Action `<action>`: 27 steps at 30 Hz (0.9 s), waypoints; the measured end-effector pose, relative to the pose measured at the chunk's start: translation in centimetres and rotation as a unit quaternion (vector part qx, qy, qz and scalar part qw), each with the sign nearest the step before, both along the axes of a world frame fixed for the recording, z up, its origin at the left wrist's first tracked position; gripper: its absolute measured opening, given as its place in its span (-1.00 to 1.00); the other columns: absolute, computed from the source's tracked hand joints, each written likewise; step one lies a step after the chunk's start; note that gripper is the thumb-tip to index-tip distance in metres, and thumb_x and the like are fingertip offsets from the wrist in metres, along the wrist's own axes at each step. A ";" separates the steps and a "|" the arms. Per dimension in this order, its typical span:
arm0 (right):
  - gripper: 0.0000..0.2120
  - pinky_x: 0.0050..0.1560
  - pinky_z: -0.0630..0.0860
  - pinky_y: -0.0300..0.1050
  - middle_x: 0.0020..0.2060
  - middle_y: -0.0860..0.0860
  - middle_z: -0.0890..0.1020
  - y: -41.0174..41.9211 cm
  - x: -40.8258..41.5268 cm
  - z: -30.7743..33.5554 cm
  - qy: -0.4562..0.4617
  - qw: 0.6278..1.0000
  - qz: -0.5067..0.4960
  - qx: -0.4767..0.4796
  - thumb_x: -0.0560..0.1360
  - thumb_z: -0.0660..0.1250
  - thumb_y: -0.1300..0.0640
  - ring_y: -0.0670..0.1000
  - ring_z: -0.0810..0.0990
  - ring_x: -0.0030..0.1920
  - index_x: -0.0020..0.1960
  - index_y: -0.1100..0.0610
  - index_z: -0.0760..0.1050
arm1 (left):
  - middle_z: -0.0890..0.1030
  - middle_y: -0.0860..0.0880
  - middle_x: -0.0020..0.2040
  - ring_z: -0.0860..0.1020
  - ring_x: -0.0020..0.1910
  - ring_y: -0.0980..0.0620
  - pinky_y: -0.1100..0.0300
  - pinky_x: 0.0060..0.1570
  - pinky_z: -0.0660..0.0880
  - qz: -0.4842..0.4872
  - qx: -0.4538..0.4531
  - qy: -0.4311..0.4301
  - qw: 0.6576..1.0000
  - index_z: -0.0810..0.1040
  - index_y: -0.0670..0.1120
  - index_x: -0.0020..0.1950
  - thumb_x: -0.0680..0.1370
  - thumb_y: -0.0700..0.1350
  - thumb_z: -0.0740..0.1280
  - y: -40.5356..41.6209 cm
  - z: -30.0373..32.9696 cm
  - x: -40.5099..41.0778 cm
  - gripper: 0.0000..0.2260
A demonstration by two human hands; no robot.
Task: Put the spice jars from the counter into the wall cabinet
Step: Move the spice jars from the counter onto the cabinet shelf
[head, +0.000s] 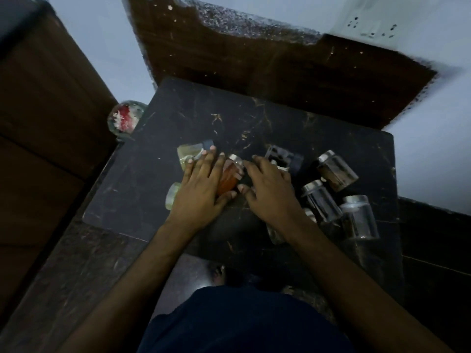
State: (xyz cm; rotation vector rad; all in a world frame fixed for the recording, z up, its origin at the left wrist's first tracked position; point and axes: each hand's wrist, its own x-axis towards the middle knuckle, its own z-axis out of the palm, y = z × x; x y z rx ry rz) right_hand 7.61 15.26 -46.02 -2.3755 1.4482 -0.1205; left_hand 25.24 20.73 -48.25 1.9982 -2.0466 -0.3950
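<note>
Several glass spice jars stand or lie on a dark marble counter [158, 189]. An orange-filled jar [230, 175] with a silver lid lies between my hands. My left hand [201, 192] lies flat with straight fingers over a pale yellow jar [187, 154] and another pale jar [172, 196], its thumb touching the orange jar. My right hand [267, 187] rests with loosely bent fingers on a dark jar with a blue lid [283, 156]. Three silver-lidded jars [337, 171] [321, 201] [359, 217] sit at the right. One more jar [275, 234] is half hidden under my right wrist.
A brown wooden cabinet [43, 103] stands at the left. A round glass jar with red and white contents [125, 118] sits in the gap beside the counter's left edge. Brown panelling [267, 62] backs the counter. A wall socket [372, 29] is at top right.
</note>
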 end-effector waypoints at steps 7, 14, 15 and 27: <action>-0.45 0.43 0.25 0.20 0.51 0.05 0.29 0.2 5.0 -3.3 -0.007 0.996 0.084 0.020 0.58 0.30 -0.06 0.09 0.22 0.53 0.52 0.00 0.26 | -0.06 -0.11 0.70 -0.09 0.68 -0.10 -0.07 0.58 -0.21 0.075 0.038 -0.010 0.996 -0.08 -0.09 0.69 0.65 0.23 0.22 3.3 -1.7 4.3 -0.22; -0.33 0.42 0.26 0.14 0.49 0.02 0.36 1.1 9.5 -6.9 0.042 0.982 0.182 0.010 0.49 0.41 -0.05 0.07 0.30 0.50 0.54 0.01 0.27 | -0.10 -0.11 0.70 -0.14 0.68 -0.08 -0.03 0.57 -0.27 0.123 0.082 -0.003 0.989 -0.06 -0.08 0.70 0.64 0.22 0.23 5.9 -3.0 6.0 -0.22; -0.31 0.44 0.24 0.14 0.49 0.03 0.36 1.2 10.0 -7.4 0.054 0.981 0.189 0.004 0.48 0.42 -0.06 0.08 0.27 0.52 0.54 0.02 0.26 | -0.10 -0.11 0.70 -0.15 0.67 -0.07 -0.02 0.57 -0.28 0.127 0.085 -0.001 0.988 -0.06 -0.07 0.70 0.64 0.22 0.23 6.2 -3.1 6.3 -0.22; -0.28 0.43 0.19 0.15 0.35 0.04 0.48 2.3 11.5 -10.6 0.082 0.976 0.200 -0.014 0.37 0.50 -0.10 0.08 0.36 0.46 0.44 0.01 0.34 | -0.14 -0.10 0.70 -0.17 0.67 -0.08 0.00 0.56 -0.31 0.131 0.087 -0.009 0.988 -0.09 -0.07 0.70 0.61 0.19 0.33 6.7 -3.5 7.2 -0.15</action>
